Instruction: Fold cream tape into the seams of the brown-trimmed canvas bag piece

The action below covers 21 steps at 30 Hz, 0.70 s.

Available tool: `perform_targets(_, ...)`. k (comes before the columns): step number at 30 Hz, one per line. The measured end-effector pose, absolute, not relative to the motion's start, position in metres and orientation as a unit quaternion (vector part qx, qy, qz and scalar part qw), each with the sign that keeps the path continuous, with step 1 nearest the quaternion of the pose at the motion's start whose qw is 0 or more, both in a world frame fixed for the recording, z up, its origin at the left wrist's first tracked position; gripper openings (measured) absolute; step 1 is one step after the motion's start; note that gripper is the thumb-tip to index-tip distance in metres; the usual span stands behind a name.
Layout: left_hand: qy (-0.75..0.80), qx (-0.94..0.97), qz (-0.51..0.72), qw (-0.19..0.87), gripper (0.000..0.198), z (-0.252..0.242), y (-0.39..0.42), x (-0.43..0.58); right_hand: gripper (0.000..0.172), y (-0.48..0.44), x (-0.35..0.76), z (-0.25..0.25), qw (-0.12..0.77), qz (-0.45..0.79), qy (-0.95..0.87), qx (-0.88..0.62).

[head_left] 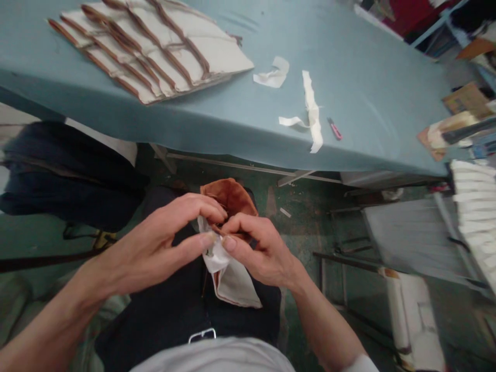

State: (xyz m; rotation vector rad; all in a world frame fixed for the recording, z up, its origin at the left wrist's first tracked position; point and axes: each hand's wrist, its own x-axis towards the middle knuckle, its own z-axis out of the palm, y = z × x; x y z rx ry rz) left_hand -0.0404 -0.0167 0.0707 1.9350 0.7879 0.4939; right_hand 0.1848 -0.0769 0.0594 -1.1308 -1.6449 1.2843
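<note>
Over my lap I have a fabric piece, brown and velvety on its far side and off-white on the near side. My left hand pinches its edge from the left, thumb and fingers closed on it. From the right, my right hand grips the same edge, its thumb pressing close beside the left thumb. A white crumpled strip lies along the edge under both thumbs. The fingertips partly hide the spot between them, so I cannot make out the seam there.
Stacked off-white pieces with brown edges lie on the blue-covered table. White strips and a pink cutter are near its front edge. Dark cloth hangs at left. Metal frames and a white bundle stand at right.
</note>
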Motion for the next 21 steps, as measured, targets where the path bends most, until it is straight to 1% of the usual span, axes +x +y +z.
perform_targets(1, 0.298, 0.793, 0.191, 0.496, 0.022, 0.070, -0.011, -0.040, 0.023, -0.076, 0.185, 0.060, 0.366, 0.499, -0.650, -0.441)
perform_targets(3, 0.264, 0.798, 0.176, 0.513, 0.040, 0.069, -0.003, -0.038, 0.020, -0.073, 0.187, 0.060, 0.352, 0.484, -0.668, -0.441)
perform_targets(5, 0.250, 0.800, 0.167, 0.520, 0.047, 0.068, 0.001, -0.035, 0.016, -0.070, 0.191, 0.059, 0.341, 0.455, -0.692, -0.445)
perform_targets(7, 0.243, 0.790, 0.142, 0.545, 0.048, 0.067, 0.001, -0.033, 0.013, -0.068, 0.194, 0.056, 0.327, 0.429, -0.714, -0.446)
perform_targets(10, 0.238, 0.767, 0.098, 0.587, 0.047, 0.064, -0.002, -0.031, 0.017, -0.067, 0.198, 0.051, 0.307, 0.416, -0.736, -0.437)
perform_targets(13, 0.256, 0.745, 0.071, 0.613, 0.048, 0.059, -0.008, -0.030, 0.019, -0.068, 0.198, 0.048, 0.307, 0.422, -0.738, -0.428)
perform_targets(17, 0.280, 0.704, 0.062, 0.649, 0.053, 0.055, -0.014, -0.029, 0.018, -0.072, 0.193, 0.049, 0.311, 0.451, -0.707, -0.447)
perform_targets(21, 0.253, 0.705, 0.070, 0.658, 0.051, 0.058, -0.018, -0.025, 0.017, -0.077, 0.190, 0.049, 0.331, 0.434, -0.705, -0.452)
